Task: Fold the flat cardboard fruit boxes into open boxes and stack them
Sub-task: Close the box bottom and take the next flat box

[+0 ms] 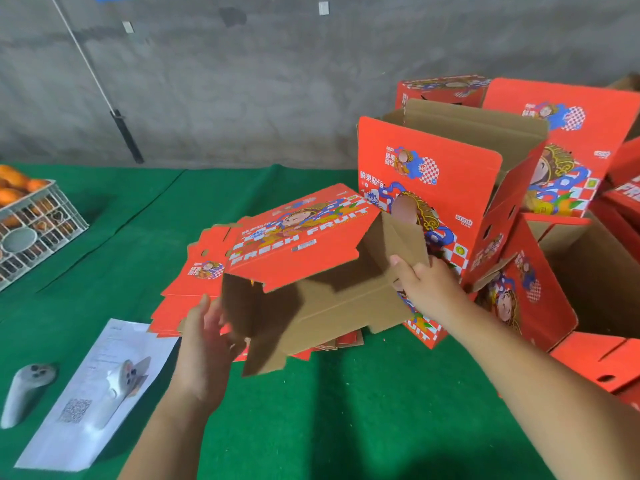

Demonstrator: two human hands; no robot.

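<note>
A red printed fruit box point(301, 237) is half opened above the green table, its brown inside facing me. My left hand point(204, 344) holds its lower left flap, fingers behind the cardboard. My right hand point(422, 282) grips the brown flap at the box's right end. Under it lies a pile of flat red boxes point(180, 299). Folded open boxes point(440, 174) stand stacked at the right, with more point(568, 133) behind.
A green cloth covers the table point(329, 410). A white leaflet point(100, 393) and a grey handheld controller point(24, 389) lie at the front left. A grey plastic crate point(34, 223) with oranges sits at the far left. A concrete wall stands behind.
</note>
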